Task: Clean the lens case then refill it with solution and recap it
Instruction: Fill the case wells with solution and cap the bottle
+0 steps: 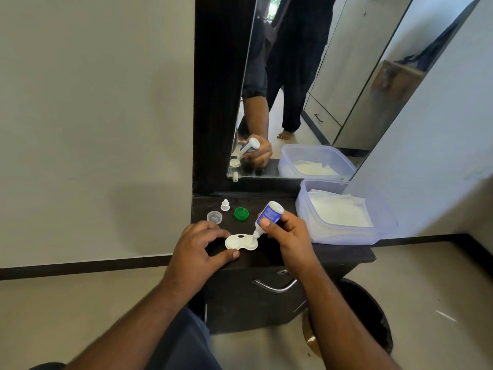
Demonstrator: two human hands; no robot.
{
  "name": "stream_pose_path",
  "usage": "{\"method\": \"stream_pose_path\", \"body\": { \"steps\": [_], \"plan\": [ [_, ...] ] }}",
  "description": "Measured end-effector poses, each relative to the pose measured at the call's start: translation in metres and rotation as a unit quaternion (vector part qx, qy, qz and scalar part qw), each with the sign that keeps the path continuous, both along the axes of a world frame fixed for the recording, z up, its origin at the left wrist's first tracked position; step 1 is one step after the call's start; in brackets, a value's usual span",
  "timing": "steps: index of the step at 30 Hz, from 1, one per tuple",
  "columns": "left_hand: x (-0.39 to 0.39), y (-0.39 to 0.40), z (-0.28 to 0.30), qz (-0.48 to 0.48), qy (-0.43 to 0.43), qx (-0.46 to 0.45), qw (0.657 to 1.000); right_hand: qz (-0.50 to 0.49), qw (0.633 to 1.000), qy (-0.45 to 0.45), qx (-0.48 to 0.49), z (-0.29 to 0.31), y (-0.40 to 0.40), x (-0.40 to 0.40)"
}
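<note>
On the dark cabinet top, near edge: lens case, white, two wells, both uncapped, lying flat.

Left hand: fingers curved, thumb and fingertips bracing the left end of the case; steadying, not lifting.

Right hand: wrapped around the solution bottle, thumb pressing its side. Bottle tipped nozzle-down; tip sits right at the right-hand well. Cannot tell whether liquid is leaving the nozzle.

Step in hand, as judged: dosing solution into the right well, either as rinse or as refill. Cannot tell which, nor how full either well is. Wiping not evident. Caps off, so recapping not yet done.

Next move, as judged: shift nozzle over to the left well, same squeeze, case kept pinned flat. Then bottle upright, set down, bottle cap back on. Then one cap to each well, threaded level so nothing spills. Matching each cap to its well advisable.

Count, left to right:
- clear cap: 1, far left of the case
- small white bottle cap: 1, just beyond it
- green cap: 1, to its right
- lens case: 1
- solution bottle: 1
- clear plastic tub holding white tissues: 1, at right

Mirror behind, doubling hand, bottle and tub; reflections excluded.
</note>
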State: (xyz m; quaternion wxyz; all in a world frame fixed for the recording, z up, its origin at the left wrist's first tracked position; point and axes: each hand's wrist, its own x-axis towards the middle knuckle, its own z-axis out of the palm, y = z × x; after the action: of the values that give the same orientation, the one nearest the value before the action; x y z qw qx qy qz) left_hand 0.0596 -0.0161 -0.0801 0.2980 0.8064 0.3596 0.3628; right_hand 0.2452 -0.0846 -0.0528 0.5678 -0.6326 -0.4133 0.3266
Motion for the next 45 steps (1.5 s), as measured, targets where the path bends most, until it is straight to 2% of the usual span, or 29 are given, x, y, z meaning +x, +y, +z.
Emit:
{"method": "stream_pose_path", "body": {
  "steps": [19,22,27,30,45],
  "plan": [
    [-0.0013,-0.0001,-0.0022,0.002,0.025,0.003,1.0,0.02,0.999,-0.033,0.023,0.0039,-0.0016,-0.0034],
    [-0.0018,-0.0002,-0.0029,-0.001,0.017,0.003,1.0,0.005,1.0,-0.011,0.023,0.0038,-0.0018,-0.0035],
    [-0.0014,0.0008,-0.0032,0.0,0.008,0.001,1.0,-0.04,0.995,0.078,0.053,0.0063,0.0003,-0.0007],
    [-0.0017,0.0003,-0.0031,0.003,0.013,0.0,1.0,-0.046,0.994,0.086,0.05,0.0046,-0.0007,-0.0009],
    [-0.0023,0.0004,-0.0012,0.006,0.022,-0.005,1.0,0.012,1.0,-0.003,0.01,0.0053,-0.0028,-0.0024]
  ]
}}
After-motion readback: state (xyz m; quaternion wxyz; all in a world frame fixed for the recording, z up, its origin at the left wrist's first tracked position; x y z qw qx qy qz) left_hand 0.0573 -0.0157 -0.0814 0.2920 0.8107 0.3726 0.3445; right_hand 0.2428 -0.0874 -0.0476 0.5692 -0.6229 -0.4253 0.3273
